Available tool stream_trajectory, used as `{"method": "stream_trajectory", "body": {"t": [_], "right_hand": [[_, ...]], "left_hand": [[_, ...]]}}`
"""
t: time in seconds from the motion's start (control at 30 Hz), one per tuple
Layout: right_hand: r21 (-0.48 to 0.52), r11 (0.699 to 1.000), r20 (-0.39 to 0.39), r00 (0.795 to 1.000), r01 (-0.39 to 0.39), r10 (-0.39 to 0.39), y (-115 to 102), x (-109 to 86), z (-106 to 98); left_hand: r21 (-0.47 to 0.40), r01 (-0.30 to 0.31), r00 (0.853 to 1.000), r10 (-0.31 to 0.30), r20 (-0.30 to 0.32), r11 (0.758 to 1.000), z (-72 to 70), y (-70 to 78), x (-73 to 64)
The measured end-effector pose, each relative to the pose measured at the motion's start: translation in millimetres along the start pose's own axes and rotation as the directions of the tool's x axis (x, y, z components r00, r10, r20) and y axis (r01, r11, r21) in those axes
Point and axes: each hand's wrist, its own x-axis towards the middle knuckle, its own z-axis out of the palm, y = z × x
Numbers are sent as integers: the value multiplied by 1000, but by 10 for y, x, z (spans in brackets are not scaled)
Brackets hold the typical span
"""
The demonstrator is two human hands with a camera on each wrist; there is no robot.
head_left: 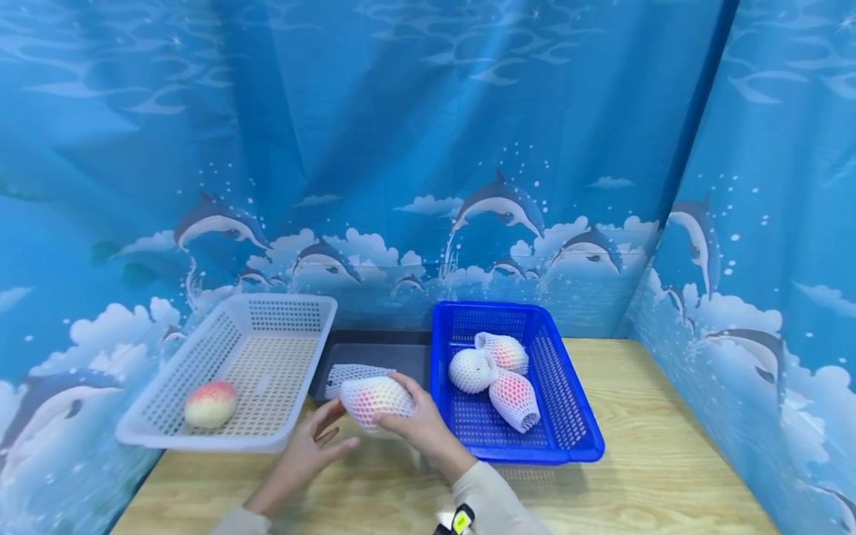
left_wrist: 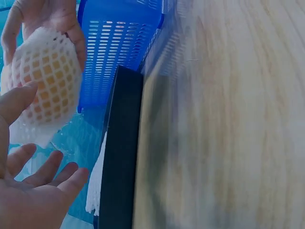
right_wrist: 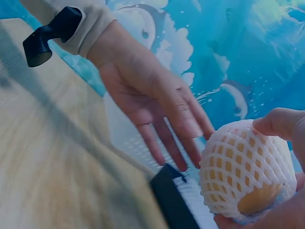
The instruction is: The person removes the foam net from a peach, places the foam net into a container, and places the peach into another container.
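My right grip (head_left: 423, 425) clamps the netted peach (head_left: 374, 401), my left grip (head_left: 309, 449) hangs fingers apart beside it, and unwrapping, likely the step, calls for pinching the net (right_wrist: 229, 160).

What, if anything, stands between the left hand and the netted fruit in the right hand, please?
Nothing visible does: the left hand is close beside the netted fruit. The right hand grips it from the other side, and the black tray lies beyond, not between them.
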Motion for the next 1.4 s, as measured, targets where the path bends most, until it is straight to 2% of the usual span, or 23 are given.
{"method": "stream_trajectory", "body": {"t": [0.17, 0.47, 0.7, 0.93, 1.4], "right_hand": [[46, 998, -22, 999, -48, 49, 142, -35, 120], [-98, 991, -61, 995, -90, 85, 403, -95, 213], [-111, 992, -41, 997, -66, 61, 596, -84, 230], [-152, 987, -39, 998, -52, 47, 723, 2, 201], [-151, 988, -11, 1000, -27, 25, 802, 37, 131]], "left_hand": [[-12, 50, 999, -50, -18, 999, 7, -63, -35], [-83, 133, 990, -136, -37, 988, 48, -191, -84], [-117, 137, 989, -142, -35, 984, 82, -303, -88], [-106, 210, 974, -217, -62, 972, 96, -366, -64], [-93, 224, 971, -231, -68, 970, 118, -364, -35]]}}
